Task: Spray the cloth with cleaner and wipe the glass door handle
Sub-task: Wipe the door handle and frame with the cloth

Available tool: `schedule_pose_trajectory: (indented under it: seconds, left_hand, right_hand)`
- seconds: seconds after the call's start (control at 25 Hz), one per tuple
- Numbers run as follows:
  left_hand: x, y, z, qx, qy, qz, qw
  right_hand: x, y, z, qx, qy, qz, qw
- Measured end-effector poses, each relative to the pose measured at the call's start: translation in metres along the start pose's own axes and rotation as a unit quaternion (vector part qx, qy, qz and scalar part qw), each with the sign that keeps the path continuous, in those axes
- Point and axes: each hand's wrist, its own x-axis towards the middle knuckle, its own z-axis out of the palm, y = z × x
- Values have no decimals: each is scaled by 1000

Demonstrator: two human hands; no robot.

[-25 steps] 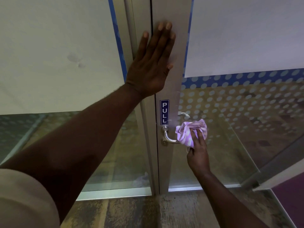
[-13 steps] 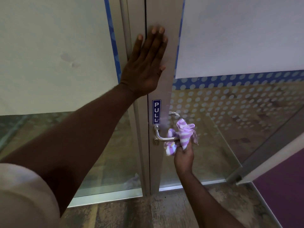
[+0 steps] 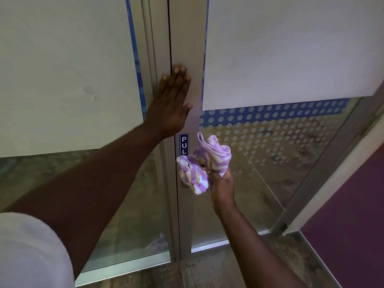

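A glass door with a metal frame [image 3: 188,48] stands in front of me, with a blue PULL sign [image 3: 183,143] on the frame. My left hand [image 3: 171,104] lies flat on the frame above the sign, fingers spread. Below and to the right, my right hand [image 3: 222,185] is closed on a bunched purple and white striped cloth [image 3: 204,163]. The cloth covers the spot where the door handle is, so the handle is hidden. No spray bottle is in view.
A frosted white panel [image 3: 291,48] and a blue dotted band [image 3: 270,114] cover the door's upper glass. Another glass panel [image 3: 62,69] is at the left. A second frame post [image 3: 324,173] slants at the right beside a purple surface [image 3: 357,204].
My right hand has brought the cloth up and over the handle, which showed before and is now covered. My left hand stays flat on the frame. The view has shifted.
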Motion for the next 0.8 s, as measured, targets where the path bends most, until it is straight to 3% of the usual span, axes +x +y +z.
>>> schedule_pose_trajectory:
  seconds: [0.12, 0.2, 0.24, 0.36, 0.44, 0.48, 0.6, 0.68, 0.8]
  left_hand:
    - [-12, 9, -21, -107, 1, -46, 993]
    - [-11, 19, -41, -202, -21, -141, 969]
    - [-6, 26, -54, -278, -57, -208, 936]
    - [8, 42, -90, -531, -160, -362, 749]
    - [10, 44, -106, -624, -183, -376, 660]
    - [10, 45, -112, -654, -181, -367, 636]
    - [12, 49, -122, -678, -146, -345, 633]
    - [14, 50, -122, -670, -104, -340, 652]
    - [19, 56, -123, -623, -44, -341, 703]
  right_hand:
    - [10, -63, 17, 90, -32, 6, 995]
    - [15, -102, 24, 149, -71, 11, 986]
    - [18, -117, 25, 161, -84, 15, 983]
    - [23, -151, 27, 145, -123, 13, 982]
    - [26, -166, 31, 115, -127, 4, 985]
    - [25, -172, 34, 98, -121, -1, 988]
    - [20, -184, 47, -46, -36, -73, 996]
    - [12, -189, 53, -139, 37, -156, 977]
    - [-2, -198, 63, -87, -48, -152, 983]
